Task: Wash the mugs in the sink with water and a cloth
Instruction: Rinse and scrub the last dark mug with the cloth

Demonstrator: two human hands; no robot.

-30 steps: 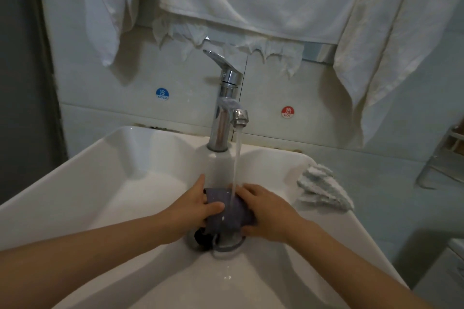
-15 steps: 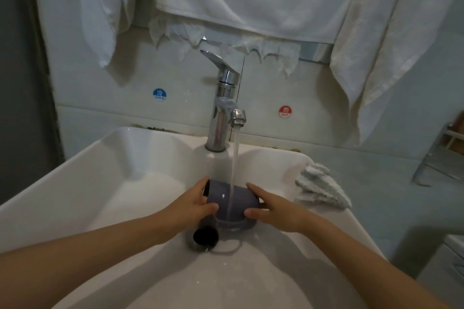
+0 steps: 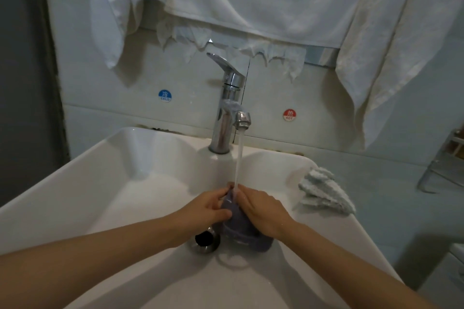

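Progress: early, by my reading; left hand [image 3: 209, 209] grips purple-grey mug [image 3: 234, 223], low in sink [image 3: 100, 178] by drain [image 3: 204, 239], under running tap water [image 3: 238, 158]; right hand [image 3: 263, 211] clasps its other side. On rim at right, cloth [image 3: 326, 194] lies untouched. Scrub with it not yet done; other mugs unseen.

Faucet [image 3: 227, 108]: polished chrome metal. Sink [image 3: 140, 178]: glossy white ceramic. Mug [image 3: 236, 223]: matt grey-purple, wet. Cloth [image 3: 326, 194]: nubby, rough weave. Towels [image 3: 251, 2]: soft cloth.
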